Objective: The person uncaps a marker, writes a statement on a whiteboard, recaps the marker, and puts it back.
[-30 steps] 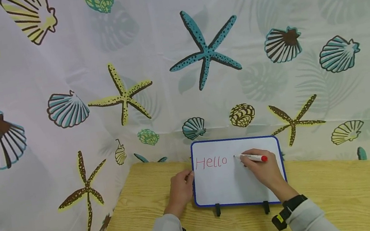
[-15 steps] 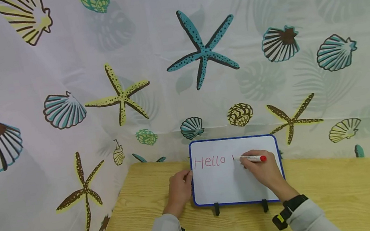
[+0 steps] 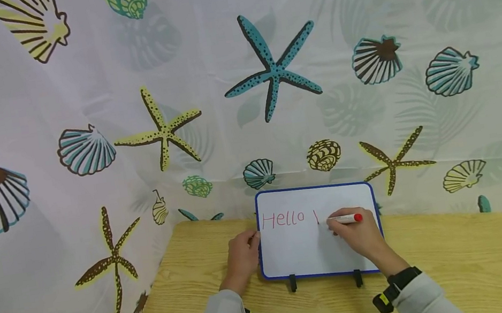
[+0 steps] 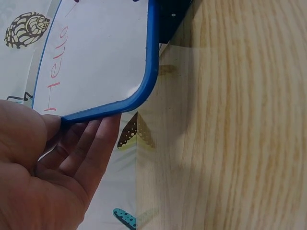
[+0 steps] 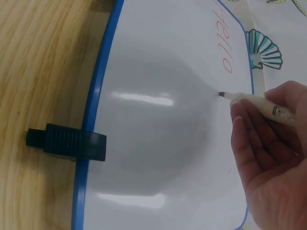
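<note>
A small whiteboard [image 3: 299, 252] with a blue frame stands tilted on the table, with "Hello" [image 3: 282, 219] and a slanted stroke in red on it. My left hand [image 3: 242, 255] grips the board's left edge; in the left wrist view the thumb [image 4: 52, 125] lies at the front and the fingers [image 4: 91, 148] reach behind. My right hand [image 3: 360, 232] pinches a white marker [image 3: 345, 219] with a red end. In the right wrist view the marker [image 5: 259, 104] has its dark tip right at the board's surface, past the word.
Two black clip feet [image 3: 292, 283] hold the board's lower edge; one clip foot [image 5: 72, 142] shows large in the right wrist view. The wooden table [image 3: 465, 254] extends to both sides. Behind it hangs a curtain [image 3: 195, 40] printed with shells and starfish.
The right hand has moved the marker slightly downward, and a short red stroke has grown from a dot after "Hello". The left hand keeps its grip on the board's edge.
</note>
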The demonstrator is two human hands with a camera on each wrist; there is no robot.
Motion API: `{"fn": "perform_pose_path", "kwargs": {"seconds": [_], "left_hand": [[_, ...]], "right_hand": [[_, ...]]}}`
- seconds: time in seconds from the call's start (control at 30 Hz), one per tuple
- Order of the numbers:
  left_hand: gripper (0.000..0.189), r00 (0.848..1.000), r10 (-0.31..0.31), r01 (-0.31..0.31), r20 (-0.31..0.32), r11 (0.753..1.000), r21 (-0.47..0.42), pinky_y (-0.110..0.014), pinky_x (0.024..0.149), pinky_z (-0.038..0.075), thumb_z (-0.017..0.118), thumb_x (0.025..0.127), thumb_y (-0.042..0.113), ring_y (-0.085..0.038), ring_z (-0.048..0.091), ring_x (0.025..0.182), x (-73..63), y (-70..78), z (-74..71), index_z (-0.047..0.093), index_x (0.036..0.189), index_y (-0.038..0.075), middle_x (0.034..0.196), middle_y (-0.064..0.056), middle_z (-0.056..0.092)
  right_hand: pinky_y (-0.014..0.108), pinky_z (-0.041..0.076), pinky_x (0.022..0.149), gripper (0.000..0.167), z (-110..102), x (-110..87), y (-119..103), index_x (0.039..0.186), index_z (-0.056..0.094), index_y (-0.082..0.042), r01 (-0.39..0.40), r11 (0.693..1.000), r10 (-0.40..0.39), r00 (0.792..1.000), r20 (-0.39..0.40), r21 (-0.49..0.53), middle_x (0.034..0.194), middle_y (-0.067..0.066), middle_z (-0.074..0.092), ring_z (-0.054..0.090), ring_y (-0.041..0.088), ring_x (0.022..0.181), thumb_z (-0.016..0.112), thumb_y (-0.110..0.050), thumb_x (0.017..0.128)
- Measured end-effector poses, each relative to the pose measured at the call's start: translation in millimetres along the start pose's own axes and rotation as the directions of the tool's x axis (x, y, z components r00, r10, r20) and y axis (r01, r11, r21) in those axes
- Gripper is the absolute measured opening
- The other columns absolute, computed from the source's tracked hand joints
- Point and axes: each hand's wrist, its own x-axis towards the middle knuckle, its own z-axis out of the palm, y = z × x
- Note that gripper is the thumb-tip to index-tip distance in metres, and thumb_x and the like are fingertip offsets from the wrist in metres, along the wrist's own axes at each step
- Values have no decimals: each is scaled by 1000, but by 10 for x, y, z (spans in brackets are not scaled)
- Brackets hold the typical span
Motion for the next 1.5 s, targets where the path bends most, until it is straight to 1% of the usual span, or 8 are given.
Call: {"fn": "perform_pose_path", "kwargs": {"seconds": [0.2,0.4,0.5,0.63,0.8,0.97,1.27,1.5], "left_hand": [[27,1000,-3,3,-5,1000,14,-32,70,58,53,108,17,-18,63,83,4,4,0,72,118,2,99,-8,72],[26,1000,-19,19,2,1000,9,-31,66,58,53,108,18,-17,63,80,13,-6,-2,73,119,3,98,-7,71],[27,1000,-25,25,4,1000,13,-31,67,58,52,109,19,-17,63,81,12,-5,-2,73,118,4,98,-7,71],[27,1000,-23,23,6,1000,19,-32,68,57,52,109,19,-17,62,82,2,-1,0,73,118,4,98,-7,71],[26,1000,-6,7,-4,999,32,-33,71,58,53,108,18,-18,62,82,0,11,3,73,117,3,97,-7,71],[25,1000,9,-9,-11,999,43,-34,73,58,54,108,17,-18,61,83,7,12,3,74,114,3,96,-7,71],[26,1000,7,-7,-5,1000,18,-32,68,58,53,108,16,-18,62,80,1,13,1,73,117,2,96,-8,71],[25,1000,7,-6,-16,999,34,-31,70,58,54,108,17,-17,62,81,11,1,10,73,117,3,97,-7,72]], "right_hand": [[29,57,70,16,-5,3,-7,101,78,-2,-13,1000,13,1000,10,-7,88,11,77,74,28,78,71,-16,96],[29,57,70,18,-2,19,-4,102,78,-2,-17,1000,18,1000,13,-12,90,13,77,74,28,79,71,-17,96],[29,58,71,18,1,34,-3,102,78,-2,-16,1000,16,1000,0,-19,91,12,77,74,26,80,71,-18,96],[29,58,71,18,-3,64,-22,102,78,-2,7,999,-8,1000,-29,-39,92,11,77,74,25,80,70,-17,97],[27,57,70,16,-25,119,-51,98,78,-3,58,996,-63,995,-74,-73,88,11,77,74,22,79,71,-16,96],[25,56,67,14,-53,160,-75,95,79,-3,83,994,-91,989,-112,-72,87,12,77,75,22,76,72,-15,94],[26,55,68,16,-72,179,-73,98,79,-3,61,996,-68,992,-106,-68,93,14,77,75,22,78,71,-17,95],[25,56,67,16,-78,176,-76,97,79,-3,66,996,-73,992,-102,-64,91,13,77,75,20,77,72,-17,94]]}}
